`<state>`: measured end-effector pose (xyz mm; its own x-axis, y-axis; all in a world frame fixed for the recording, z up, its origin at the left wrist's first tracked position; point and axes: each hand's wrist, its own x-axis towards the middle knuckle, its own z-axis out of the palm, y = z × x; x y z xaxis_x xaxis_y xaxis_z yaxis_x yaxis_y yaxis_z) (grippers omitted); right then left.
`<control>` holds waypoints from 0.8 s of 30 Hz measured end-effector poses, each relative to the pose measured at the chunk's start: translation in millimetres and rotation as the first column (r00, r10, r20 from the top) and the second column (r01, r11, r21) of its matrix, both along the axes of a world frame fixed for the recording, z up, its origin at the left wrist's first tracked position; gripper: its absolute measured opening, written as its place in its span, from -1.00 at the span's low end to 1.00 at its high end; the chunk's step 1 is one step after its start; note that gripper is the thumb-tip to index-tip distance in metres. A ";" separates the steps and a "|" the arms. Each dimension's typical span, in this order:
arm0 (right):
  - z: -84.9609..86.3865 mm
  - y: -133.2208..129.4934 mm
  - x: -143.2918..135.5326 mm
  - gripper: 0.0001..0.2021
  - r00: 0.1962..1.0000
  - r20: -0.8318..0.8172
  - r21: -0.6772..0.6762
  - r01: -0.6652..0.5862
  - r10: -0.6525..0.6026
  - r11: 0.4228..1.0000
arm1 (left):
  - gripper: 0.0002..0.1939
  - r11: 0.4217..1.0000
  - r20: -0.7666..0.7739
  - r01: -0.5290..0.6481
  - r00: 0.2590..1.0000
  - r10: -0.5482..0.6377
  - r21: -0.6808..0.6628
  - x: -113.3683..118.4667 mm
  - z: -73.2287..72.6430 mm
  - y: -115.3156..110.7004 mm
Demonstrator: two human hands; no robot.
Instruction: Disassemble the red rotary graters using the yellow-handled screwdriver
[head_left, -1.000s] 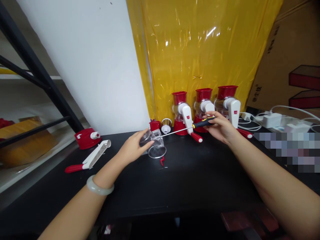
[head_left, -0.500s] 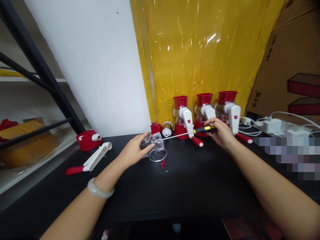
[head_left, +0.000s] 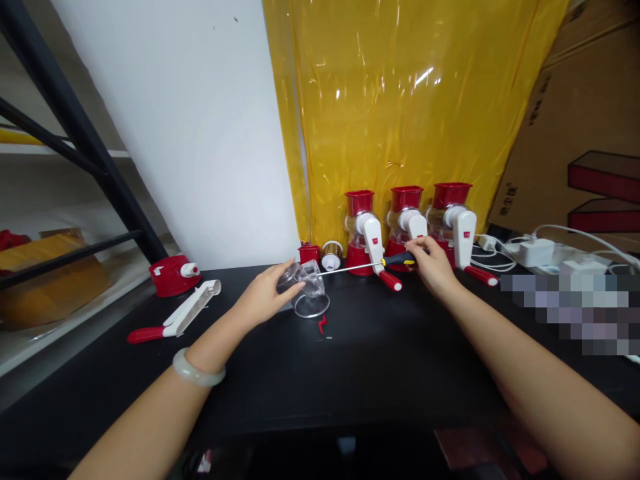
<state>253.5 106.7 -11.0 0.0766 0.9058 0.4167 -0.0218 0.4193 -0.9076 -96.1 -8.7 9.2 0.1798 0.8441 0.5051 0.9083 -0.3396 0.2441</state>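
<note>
My left hand (head_left: 273,291) grips a clear plastic housing (head_left: 311,280), which lies tilted on the black table (head_left: 390,373). In my right hand (head_left: 430,263) is the black and yellow handle of a screwdriver (head_left: 397,261). Its long shaft points left, and the tip reaches into the clear housing; the exact contact is too small to tell. Just in front of the housing lie a small red piece (head_left: 322,325) and small metal bits (head_left: 329,338). Behind it are a small red part (head_left: 309,253) and a drum with a white end (head_left: 331,255).
Three red and white crank graters (head_left: 365,230) stand along the yellow sheet (head_left: 400,100). At the left are a red base (head_left: 175,275) and a white crank arm with a red handle (head_left: 146,335). White chargers and cables (head_left: 536,253) lie at the right.
The view has shifted slightly. The screwdriver handle has turned in my right hand, with its yellow mark now lower. My left hand keeps its hold on the clear housing.
</note>
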 end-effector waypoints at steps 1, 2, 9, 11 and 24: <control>1.3 -2.0 1.4 -0.69 0.998 0.043 -0.023 0.035 -0.034 0.999 | -0.31 1.000 -0.001 -0.006 1.000 0.006 -0.003 -0.1 0.2 0.2; 3.1 -4.3 2.3 -0.71 0.996 0.068 -0.052 0.057 -0.054 0.997 | -0.30 1.000 -0.001 -0.010 1.000 0.010 -0.005 -0.1 0.5 0.4; 13.3 -11.2 -6.1 -0.68 0.957 -0.261 -0.070 -0.151 0.128 0.986 | -0.30 1.000 -0.012 0.007 1.000 -0.007 0.006 2.8 2.0 -2.3; 13.2 -10.6 -7.9 -0.71 0.927 -0.339 -0.055 -0.191 0.162 0.980 | -0.31 1.000 -0.017 0.013 1.000 -0.013 0.005 3.9 1.5 -3.1; 11.9 -13.2 -5.0 -0.81 0.803 -0.523 -0.085 -0.384 0.287 0.919 | -0.35 0.999 -0.026 -0.048 0.999 0.048 -0.009 5.4 -1.5 -6.0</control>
<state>248.5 93.5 0.9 -0.0968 0.9669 0.2362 -0.5926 0.1347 -0.7942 -90.6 -14.6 7.8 0.1522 0.8570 0.4923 0.9296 -0.2933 0.2232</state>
